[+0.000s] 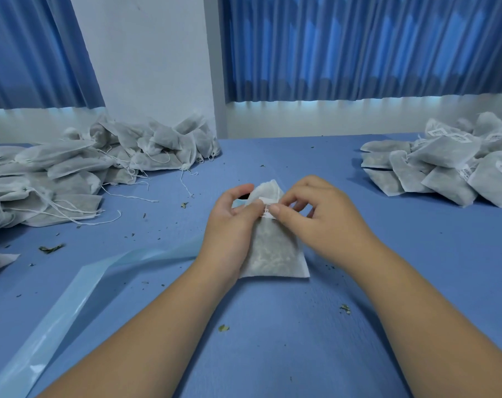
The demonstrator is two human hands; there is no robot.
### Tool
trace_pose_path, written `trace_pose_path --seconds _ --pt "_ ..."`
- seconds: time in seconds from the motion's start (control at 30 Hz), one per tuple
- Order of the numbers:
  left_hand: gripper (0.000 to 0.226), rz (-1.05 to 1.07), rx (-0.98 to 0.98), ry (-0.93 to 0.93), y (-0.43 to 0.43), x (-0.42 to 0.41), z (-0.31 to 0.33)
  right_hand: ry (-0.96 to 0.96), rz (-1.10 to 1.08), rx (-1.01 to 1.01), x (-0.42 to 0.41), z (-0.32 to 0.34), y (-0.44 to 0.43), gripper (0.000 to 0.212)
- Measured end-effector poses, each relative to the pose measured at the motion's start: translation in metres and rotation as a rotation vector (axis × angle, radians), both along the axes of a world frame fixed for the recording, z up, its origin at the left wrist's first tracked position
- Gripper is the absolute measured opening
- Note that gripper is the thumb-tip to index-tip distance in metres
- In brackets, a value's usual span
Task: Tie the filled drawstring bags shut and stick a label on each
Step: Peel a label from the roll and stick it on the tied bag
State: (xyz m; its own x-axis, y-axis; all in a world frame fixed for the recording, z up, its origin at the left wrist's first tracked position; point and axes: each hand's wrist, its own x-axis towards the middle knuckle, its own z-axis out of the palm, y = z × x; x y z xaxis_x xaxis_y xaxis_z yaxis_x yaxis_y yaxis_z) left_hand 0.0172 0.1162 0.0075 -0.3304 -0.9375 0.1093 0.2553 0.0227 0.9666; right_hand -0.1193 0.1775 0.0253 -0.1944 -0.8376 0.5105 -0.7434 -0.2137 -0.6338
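Hands at bag [272,248] neck: left hand [232,222] grips bag, right hand [315,216] pinches label [265,208] onto it. Bag flat on desk [272,326] beneath hands, likely light, soft, crushable; best held at gathered neck. Unlabelled pile [71,168] beyond left hand, labelled pile [445,168] beyond right.

Our flat blue table [301,340] holds 1 heap of white cloth string bags [71,168] on the left, 1 heap of labelled white bags [445,168] on the right and 1 filled white bag [272,254] between. A shiny pale blue strip [65,305] and green leaf crumbs [223,328] lie nearer us.
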Motion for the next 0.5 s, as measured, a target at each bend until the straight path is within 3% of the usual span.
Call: trace_pose_path --seconds 0.1,0.17,0.3,0.5 --pt "0.022 -0.029 -0.092 0.002 0.0045 -0.0026 -0.0011 -0.219 -0.089 0.116 -0.0013 -0.0006 -0.0030 0.035" --pt "0.021 -0.041 -0.109 0.024 0.0048 -0.0021 -0.0013 -0.446 -0.018 0.265 -0.0038 0.0020 -0.0008 0.043" --pt "0.020 -0.039 -0.120 -0.034 0.0045 -0.0033 -0.0037 -0.701 0.226 0.334 -0.0050 0.0044 0.0048 0.012" --pt "0.036 -0.122 -0.148 -0.145 0.0073 -0.0032 -0.0041 -0.835 0.154 0.238 -0.0088 0.0064 0.0032 0.017"
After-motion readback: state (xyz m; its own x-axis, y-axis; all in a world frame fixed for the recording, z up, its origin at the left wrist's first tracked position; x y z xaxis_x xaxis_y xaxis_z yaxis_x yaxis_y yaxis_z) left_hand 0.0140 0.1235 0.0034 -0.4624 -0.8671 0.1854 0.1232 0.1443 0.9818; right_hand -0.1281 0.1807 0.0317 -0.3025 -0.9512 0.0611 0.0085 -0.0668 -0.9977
